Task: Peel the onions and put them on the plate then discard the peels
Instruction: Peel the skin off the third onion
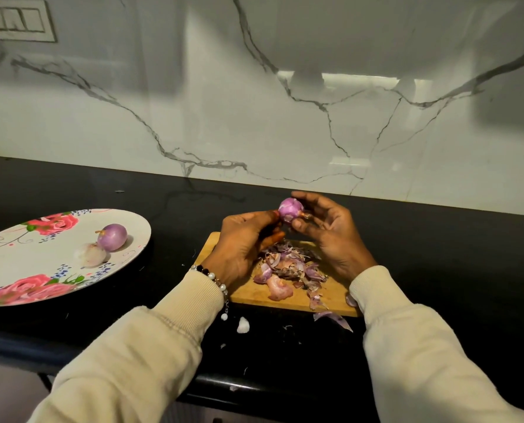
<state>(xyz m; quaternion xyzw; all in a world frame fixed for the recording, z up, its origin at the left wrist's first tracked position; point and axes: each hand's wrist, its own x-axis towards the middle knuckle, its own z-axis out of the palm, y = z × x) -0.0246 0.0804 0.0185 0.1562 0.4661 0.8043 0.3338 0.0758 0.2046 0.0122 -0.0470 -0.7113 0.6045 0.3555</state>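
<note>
Black counter (71, 190), marble-veined wall behind. Floral plate (16, 257) at left: two peeled onions on it, the purple onion (112, 236) touching the pale onion (89, 254). Wooden board (288, 297) in the centre, a heap of peels (288, 267) on it; a few scraps on the counter in front. Above the board, both hands hold a third onion (290, 209): left hand (245, 242) pinches its left side, right hand (327, 230) curls round its right, thumb on the root end.
</note>
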